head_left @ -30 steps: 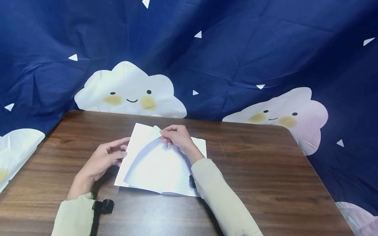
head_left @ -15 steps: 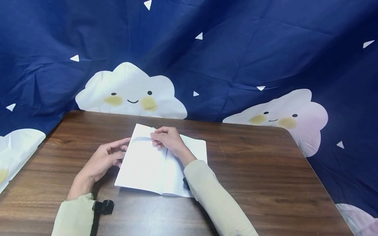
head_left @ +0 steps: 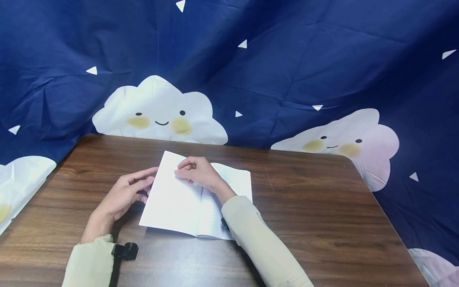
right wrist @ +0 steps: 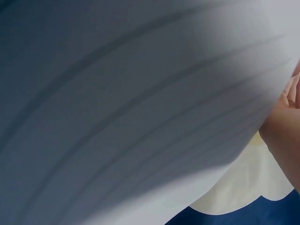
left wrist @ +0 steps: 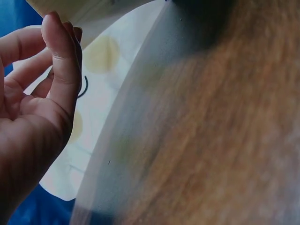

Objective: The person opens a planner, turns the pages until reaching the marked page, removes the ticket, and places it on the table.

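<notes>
An open notebook [head_left: 175, 203] lies on the table, a blank-looking page on its left and a faintly ruled page on its right. My right hand [head_left: 199, 171] is over the upper part of the left page, fingers bent, with thumb and index fingertips close over the paper. At the notebook's left edge is my left hand [head_left: 125, 193], its thumb and relaxed fingers right at the border. The left wrist view shows that hand [left wrist: 42, 89] with gently bent fingers. In the right wrist view a ruled page [right wrist: 140, 108] fills most of the picture and partly hides the right hand [right wrist: 286, 122].
The brown wooden table [head_left: 315, 215] extends around the notebook. Behind it hangs a dark blue curtain [head_left: 279, 71] with smiling white clouds. A black strap mount [head_left: 126, 251] sits on the left wrist.
My right hand has carried the lifted page leftward and down; that page now lies flat on the left side and its corner is released. The left hand stays nearly still.
</notes>
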A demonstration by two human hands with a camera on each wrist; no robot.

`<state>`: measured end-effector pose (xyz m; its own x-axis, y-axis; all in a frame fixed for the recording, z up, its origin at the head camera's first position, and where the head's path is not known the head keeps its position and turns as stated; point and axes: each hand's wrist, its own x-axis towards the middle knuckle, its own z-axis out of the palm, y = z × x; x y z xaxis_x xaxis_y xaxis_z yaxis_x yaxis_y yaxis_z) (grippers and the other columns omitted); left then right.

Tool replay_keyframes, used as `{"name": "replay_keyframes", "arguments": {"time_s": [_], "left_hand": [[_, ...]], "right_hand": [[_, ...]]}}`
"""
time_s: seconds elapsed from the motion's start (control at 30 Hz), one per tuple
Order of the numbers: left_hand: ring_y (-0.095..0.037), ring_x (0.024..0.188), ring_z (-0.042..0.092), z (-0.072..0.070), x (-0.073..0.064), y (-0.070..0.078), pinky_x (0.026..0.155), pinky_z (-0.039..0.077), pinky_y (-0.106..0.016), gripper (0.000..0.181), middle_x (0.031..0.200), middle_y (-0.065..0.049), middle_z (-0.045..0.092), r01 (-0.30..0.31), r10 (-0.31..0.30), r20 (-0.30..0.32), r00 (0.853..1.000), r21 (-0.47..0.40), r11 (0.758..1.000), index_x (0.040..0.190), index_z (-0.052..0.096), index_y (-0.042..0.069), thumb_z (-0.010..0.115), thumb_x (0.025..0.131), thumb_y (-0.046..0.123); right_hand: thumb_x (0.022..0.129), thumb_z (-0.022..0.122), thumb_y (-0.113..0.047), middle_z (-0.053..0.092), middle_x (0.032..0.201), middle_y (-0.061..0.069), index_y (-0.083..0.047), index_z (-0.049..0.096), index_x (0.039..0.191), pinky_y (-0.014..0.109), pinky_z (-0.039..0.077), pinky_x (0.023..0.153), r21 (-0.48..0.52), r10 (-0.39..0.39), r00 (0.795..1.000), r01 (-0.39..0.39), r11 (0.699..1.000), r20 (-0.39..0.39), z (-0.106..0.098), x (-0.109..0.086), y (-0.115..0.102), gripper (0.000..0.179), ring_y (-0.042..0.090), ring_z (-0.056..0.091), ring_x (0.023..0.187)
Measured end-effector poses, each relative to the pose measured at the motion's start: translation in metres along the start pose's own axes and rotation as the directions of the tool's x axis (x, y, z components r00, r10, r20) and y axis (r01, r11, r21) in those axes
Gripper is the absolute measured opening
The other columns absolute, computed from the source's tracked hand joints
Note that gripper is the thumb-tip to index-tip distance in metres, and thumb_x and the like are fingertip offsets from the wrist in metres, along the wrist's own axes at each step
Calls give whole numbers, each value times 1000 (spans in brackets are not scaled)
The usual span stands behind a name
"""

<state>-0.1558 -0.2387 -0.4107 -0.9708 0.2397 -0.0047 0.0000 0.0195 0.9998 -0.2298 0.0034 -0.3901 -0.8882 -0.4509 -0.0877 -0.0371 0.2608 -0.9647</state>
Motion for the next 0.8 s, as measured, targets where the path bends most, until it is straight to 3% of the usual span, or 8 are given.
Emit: {"name": "replay_keyframes", "arguments": {"time_s": [0.1, 0.27, 0.47, 0.67, 0.8], "left_hand": [[-15, 78, 63, 1, 0, 1, 62, 59, -32, 54, 98, -8, 66, -1, 1, -2, 1000, 3, 1000, 147, 43, -10, 59, 105, 19], [-13, 80, 64, 1, 2, 1, 62, 60, -33, 58, 103, -10, 63, -3, 3, 5, 1000, 56, 998, 148, 43, -8, 67, 99, 11], [-14, 74, 64, -1, 4, 2, 61, 59, -32, 60, 101, -11, 62, 3, -2, -7, 1000, 116, 993, 147, 47, -5, 71, 94, 5], [-14, 74, 62, -2, 1, 2, 62, 59, -30, 61, 102, -10, 60, 14, -14, 2, 1000, 119, 993, 148, 45, -5, 71, 95, 7], [-12, 74, 62, -1, 0, 0, 61, 58, -28, 61, 101, -8, 60, -2, 1, 12, 1000, 111, 994, 148, 44, -6, 70, 95, 6]], "right_hand": [[90, 77, -13, 69, 82, 1, -6, 71, 103, 21, 48, 58, -1, -3, 1000, 3, 1000, 1, -1, 0, 0, 16, 12, 57, 69], [92, 75, -12, 68, 83, 2, -5, 71, 105, 21, 48, 59, -9, -13, 999, 14, 1000, 37, -3, 0, -1, 15, 13, 57, 69], [94, 73, -14, 68, 90, 2, -5, 70, 110, 24, 53, 64, -106, -44, 995, 54, 993, 92, -10, -4, -6, 19, 12, 60, 75], [93, 72, -13, 66, 95, 3, -3, 70, 113, 26, 55, 67, -220, -103, 982, 137, 966, 160, -32, -11, -9, 23, 13, 60, 80], [93, 72, -13, 68, 98, 5, 0, 70, 114, 24, 53, 78, -322, -166, 969, 218, 921, 182, -55, -17, -9, 25, 14, 61, 88]]}}
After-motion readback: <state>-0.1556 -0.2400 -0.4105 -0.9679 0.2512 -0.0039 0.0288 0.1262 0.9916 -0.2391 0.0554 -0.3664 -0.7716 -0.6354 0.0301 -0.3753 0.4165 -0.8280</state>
